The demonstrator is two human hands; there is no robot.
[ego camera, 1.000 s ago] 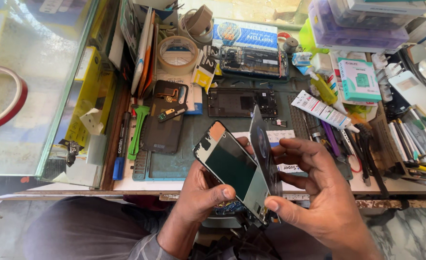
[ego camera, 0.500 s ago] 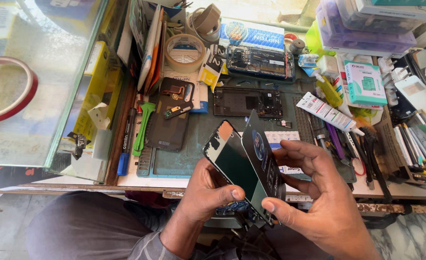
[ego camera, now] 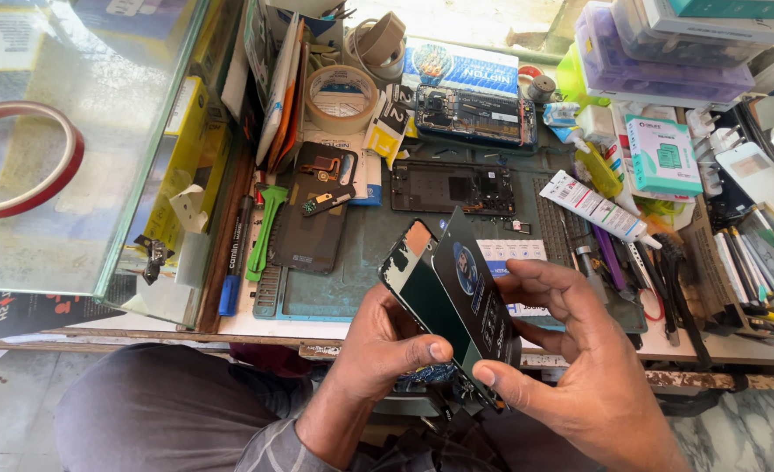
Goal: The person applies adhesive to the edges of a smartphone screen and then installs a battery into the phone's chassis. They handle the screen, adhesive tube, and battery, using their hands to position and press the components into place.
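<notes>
The worktop [ego camera: 378, 253] is stretching across the view, crowded with phone parts and tools, and a glass case [ego camera: 72, 149] is standing at its left end with a red ring of tape [ego camera: 20, 162] lying on top. Purple-tinted plastic storage boxes [ego camera: 667, 61] are sitting stacked at the far right corner; what they are holding cannot be made out.

Below the worktop's near edge, the right hand [ego camera: 588, 376] is curling half open around a dark back cover [ego camera: 474, 297], thumb pressing its lower front edge and fingers spreading behind it. The left hand [ego camera: 378, 350] is closing narrowly on a phone screen panel [ego camera: 422, 293], thumb lying across its face near the bottom. The cover and the panel are touching, the cover overlapping the panel's right side, both tilted up over the person's lap.

On the mat, an opened phone frame [ego camera: 453, 188] is lying flat, with another opened phone [ego camera: 474, 114] beyond it. A dark phone body [ego camera: 313, 210] is lying to the left, just beside a green pry tool [ego camera: 264, 232]. A roll of tan tape [ego camera: 341, 98] is sitting farther back, and a white glue tube [ego camera: 592, 205] is lying to the right.
</notes>
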